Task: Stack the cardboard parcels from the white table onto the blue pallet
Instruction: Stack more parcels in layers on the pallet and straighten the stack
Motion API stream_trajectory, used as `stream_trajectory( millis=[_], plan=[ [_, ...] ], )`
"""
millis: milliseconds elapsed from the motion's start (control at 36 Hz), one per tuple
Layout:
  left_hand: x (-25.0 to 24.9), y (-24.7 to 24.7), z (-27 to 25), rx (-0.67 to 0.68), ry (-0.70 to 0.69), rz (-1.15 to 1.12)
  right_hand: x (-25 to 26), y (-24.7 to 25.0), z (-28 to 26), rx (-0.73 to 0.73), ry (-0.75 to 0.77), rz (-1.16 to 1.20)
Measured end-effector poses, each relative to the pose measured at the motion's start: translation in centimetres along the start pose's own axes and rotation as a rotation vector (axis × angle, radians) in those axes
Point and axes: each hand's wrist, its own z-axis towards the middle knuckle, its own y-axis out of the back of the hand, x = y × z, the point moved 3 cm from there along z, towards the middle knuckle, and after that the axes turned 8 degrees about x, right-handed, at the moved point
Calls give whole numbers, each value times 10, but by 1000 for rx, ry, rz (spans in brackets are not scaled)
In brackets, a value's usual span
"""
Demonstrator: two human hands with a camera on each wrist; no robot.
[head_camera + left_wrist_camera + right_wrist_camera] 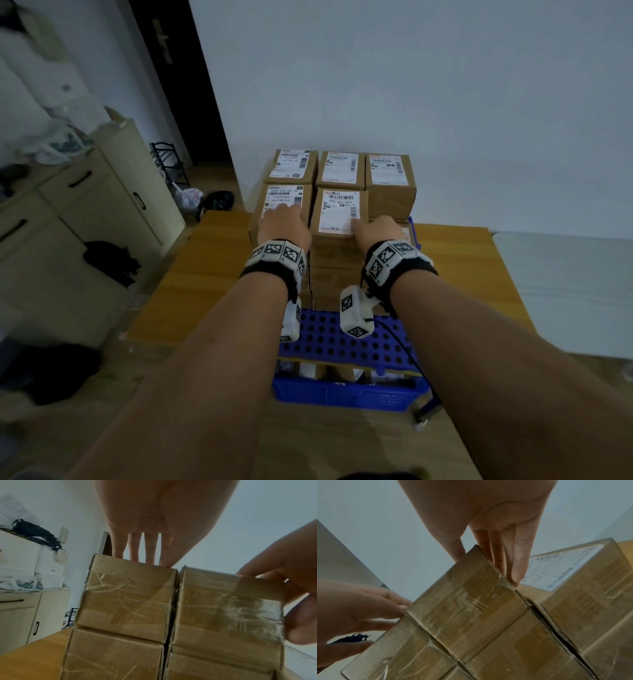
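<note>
Brown labelled cardboard parcels are stacked several layers high on the blue perforated pallet. My left hand lies flat on top of the front-left parcel; the left wrist view shows its straight fingers on that parcel. My right hand is at the top right edge of the front-middle parcel. In the right wrist view, this hand has its thumb on top of the parcel and straight fingers pressed down its right side. A lower parcel sits just right of those fingers.
Three more parcels form the back row against the white wall. The pallet stands on a wooden surface. A white table lies to the right. A cream cabinet, a black rack and bags are on the left.
</note>
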Motion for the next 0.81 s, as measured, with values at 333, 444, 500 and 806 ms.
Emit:
stream_trajectory(
  millis=[333,444,500,806],
  plan=[
    [2,-3,2,-18,-31,-3,3,-6,-2,17,12,-7],
    [-1,-4,3,-7,-17,26,2,-5,-4,-1,2,6],
    [-7,-4,3,-20,-10,34,-3,-3,-4,-12,2,24],
    [-103,-14,-10,-38,-227,24,-79,63,-14,-138,-59,11]
  ],
)
